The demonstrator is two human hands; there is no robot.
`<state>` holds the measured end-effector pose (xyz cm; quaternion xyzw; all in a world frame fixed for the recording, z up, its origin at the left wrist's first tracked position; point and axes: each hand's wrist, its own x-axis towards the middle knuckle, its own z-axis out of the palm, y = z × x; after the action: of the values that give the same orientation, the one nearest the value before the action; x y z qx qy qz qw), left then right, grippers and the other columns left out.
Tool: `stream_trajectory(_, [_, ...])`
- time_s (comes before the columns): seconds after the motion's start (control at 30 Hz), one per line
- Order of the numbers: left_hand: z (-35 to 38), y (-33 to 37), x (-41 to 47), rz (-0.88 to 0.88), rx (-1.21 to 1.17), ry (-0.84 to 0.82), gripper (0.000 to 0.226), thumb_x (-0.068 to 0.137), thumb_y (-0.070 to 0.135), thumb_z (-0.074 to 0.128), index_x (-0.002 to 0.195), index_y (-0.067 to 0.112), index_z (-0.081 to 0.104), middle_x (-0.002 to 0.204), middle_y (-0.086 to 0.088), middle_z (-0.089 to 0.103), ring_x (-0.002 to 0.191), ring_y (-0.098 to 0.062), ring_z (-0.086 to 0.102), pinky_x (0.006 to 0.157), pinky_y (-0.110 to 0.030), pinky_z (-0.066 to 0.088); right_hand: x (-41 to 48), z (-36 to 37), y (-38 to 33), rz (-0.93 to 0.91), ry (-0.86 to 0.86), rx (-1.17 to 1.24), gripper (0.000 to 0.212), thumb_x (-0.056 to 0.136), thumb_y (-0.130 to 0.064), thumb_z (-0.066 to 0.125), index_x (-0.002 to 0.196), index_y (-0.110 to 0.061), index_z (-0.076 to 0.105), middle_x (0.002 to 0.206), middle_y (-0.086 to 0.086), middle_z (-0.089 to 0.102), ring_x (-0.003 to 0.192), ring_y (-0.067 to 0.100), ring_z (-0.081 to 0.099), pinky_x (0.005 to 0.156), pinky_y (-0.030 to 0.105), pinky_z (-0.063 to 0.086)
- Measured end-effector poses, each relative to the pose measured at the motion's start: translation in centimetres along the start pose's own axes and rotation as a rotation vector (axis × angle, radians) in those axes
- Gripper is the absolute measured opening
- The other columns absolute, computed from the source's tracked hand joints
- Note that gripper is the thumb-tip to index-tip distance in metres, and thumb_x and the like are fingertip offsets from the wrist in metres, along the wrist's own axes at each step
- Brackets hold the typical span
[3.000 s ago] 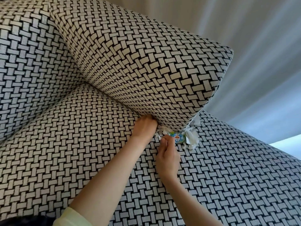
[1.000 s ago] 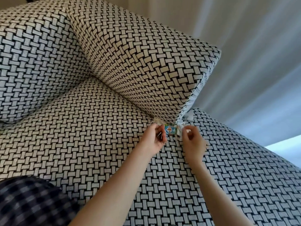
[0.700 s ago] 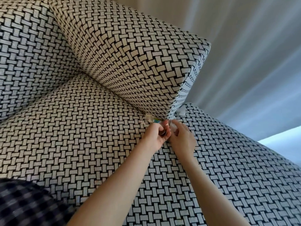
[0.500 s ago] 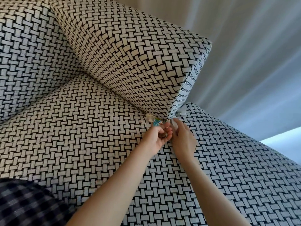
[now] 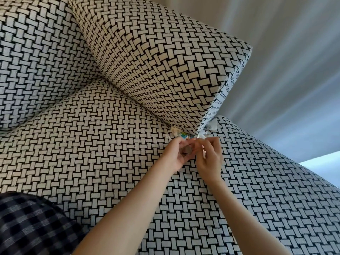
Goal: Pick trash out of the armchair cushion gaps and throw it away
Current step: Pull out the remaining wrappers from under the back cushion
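Observation:
The armchair is covered in black-and-white woven fabric. Trash sits in the gap where the armrest cushion (image 5: 165, 57) meets the seat cushion (image 5: 92, 144): a beige crumpled bit (image 5: 173, 133), a blue printed wrapper (image 5: 184, 138) and white tissue (image 5: 212, 126). My left hand (image 5: 175, 155) is just in front of the gap, curled around small round brownish pieces (image 5: 186, 150) that look like coins. My right hand (image 5: 209, 159) touches it from the right and pinches a white paper scrap (image 5: 203, 153).
The back cushion (image 5: 36, 61) rises at the left. The seat's right side (image 5: 266, 190) curves down toward a pale curtain (image 5: 285, 61). A dark checked cloth (image 5: 31, 225) lies at the lower left.
My left hand came out from under the armrest cushion and now holds small round pieces. My right hand moved in against it with a white scrap. The blue wrapper stays in the gap.

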<state>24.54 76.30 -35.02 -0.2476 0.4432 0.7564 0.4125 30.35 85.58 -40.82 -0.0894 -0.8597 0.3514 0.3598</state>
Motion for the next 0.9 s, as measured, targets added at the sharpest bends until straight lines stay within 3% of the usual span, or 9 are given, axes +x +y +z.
stream_trajectory(0.13, [0.5, 0.1, 0.2, -0.024, -0.005, 0.020, 0.021, 0.093, 0.007, 0.040, 0.080, 0.003, 0.055, 0.068, -0.008, 0.063, 0.062, -0.014, 0.057, 0.045, -0.023, 0.053, 0.1, 0.1, 0.3, 0.035, 0.023, -0.006, 0.026, 0.088, -0.020, 0.050, 0.100, -0.006, 0.069, 0.086, -0.002, 0.044, 0.077, -0.010, 0.043, 0.060, 0.004, 0.039])
stream_trajectory(0.23, [0.2, 0.2, 0.4, -0.053, -0.033, 0.013, 0.028, 0.094, 0.008, 0.039, 0.080, -0.001, 0.061, 0.055, -0.006, 0.066, 0.048, -0.011, 0.059, 0.042, -0.019, 0.052, 1.0, 0.1, 0.4, 0.398, 0.232, 0.007, 0.024, 0.091, -0.016, 0.046, 0.104, -0.011, 0.066, 0.089, -0.002, 0.046, 0.068, 0.006, 0.045, 0.056, 0.012, 0.037])
stream_trajectory(0.33, [0.1, 0.1, 0.5, -0.055, -0.030, -0.010, 0.031, 0.094, 0.008, 0.037, 0.079, -0.001, 0.063, 0.053, -0.006, 0.066, 0.041, -0.010, 0.058, 0.043, -0.018, 0.052, 1.9, 0.4, 0.7, 0.654, 0.114, -0.170, 0.022, 0.090, -0.017, 0.051, 0.106, -0.020, 0.066, 0.099, -0.002, 0.050, 0.086, 0.017, 0.052, 0.071, 0.023, 0.036])
stream_trajectory(0.43, [-0.3, 0.1, 0.6, -0.050, -0.001, -0.033, 0.032, 0.095, 0.010, 0.037, 0.080, 0.000, 0.064, 0.056, -0.006, 0.066, 0.044, -0.010, 0.060, 0.046, -0.018, 0.053, 2.5, 0.4, 0.5, 0.647, -0.104, -0.379, 0.034, 0.087, -0.034, 0.052, 0.119, -0.027, 0.060, 0.110, -0.001, 0.051, 0.105, 0.019, 0.047, 0.084, 0.026, 0.030])
stream_trajectory(0.6, [-0.4, -0.1, 0.7, -0.039, 0.054, -0.051, 0.035, 0.096, 0.012, 0.035, 0.078, 0.001, 0.063, 0.056, -0.005, 0.067, 0.047, -0.009, 0.061, 0.047, -0.018, 0.054, 3.1, 0.2, 0.9, 0.569, -0.215, -0.481, 0.038, 0.089, -0.039, 0.047, 0.124, -0.028, 0.056, 0.108, 0.003, 0.049, 0.103, 0.020, 0.045, 0.090, 0.033, 0.034])
stream_trajectory(0.7, [-0.4, -0.1, 0.8, -0.042, 0.049, -0.051, 0.034, 0.096, 0.012, 0.034, 0.081, 0.001, 0.063, 0.056, -0.005, 0.067, 0.051, -0.010, 0.061, 0.048, -0.018, 0.054, 2.7, 0.4, 1.2, 0.538, -0.186, -0.461, 0.034, 0.090, -0.038, 0.049, 0.116, -0.019, 0.057, 0.107, 0.002, 0.054, 0.104, 0.020, 0.046, 0.091, 0.032, 0.032])
stream_trajectory(0.77, [-0.3, -0.1, 0.8, -0.045, 0.036, -0.050, 0.033, 0.096, 0.011, 0.034, 0.081, 0.001, 0.062, 0.056, -0.006, 0.067, 0.061, -0.014, 0.060, 0.049, -0.019, 0.055, 2.5, 0.2, 1.2, 0.564, -0.117, -0.359, 0.033, 0.088, -0.037, 0.055, 0.111, -0.015, 0.056, 0.095, -0.001, 0.056, 0.094, 0.019, 0.051, 0.089, 0.034, 0.035])
stream_trajectory(0.83, [-0.1, 0.0, 0.9, -0.053, 0.037, -0.048, 0.033, 0.095, 0.009, 0.033, 0.080, 0.001, 0.061, 0.056, -0.007, 0.068, 0.065, -0.015, 0.059, 0.051, -0.020, 0.054, 2.4, -0.2, 0.8, 0.621, 0.014, -0.165, 0.032, 0.085, -0.035, 0.061, 0.108, -0.013, 0.056, 0.077, -0.005, 0.052, 0.076, 0.017, 0.052, 0.076, 0.032, 0.043])
stream_trajectory(0.9, [0.1, 0.1, 0.7, -0.055, 0.049, -0.043, 0.031, 0.095, 0.009, 0.034, 0.080, 0.001, 0.061, 0.058, -0.008, 0.069, 0.060, -0.014, 0.063, 0.053, -0.021, 0.055, 2.1, -0.3, 0.3, 0.593, 0.143, -0.018, 0.029, 0.084, -0.030, 0.065, 0.104, -0.010, 0.059, 0.071, -0.005, 0.052, 0.063, 0.010, 0.048, 0.064, 0.023, 0.039])
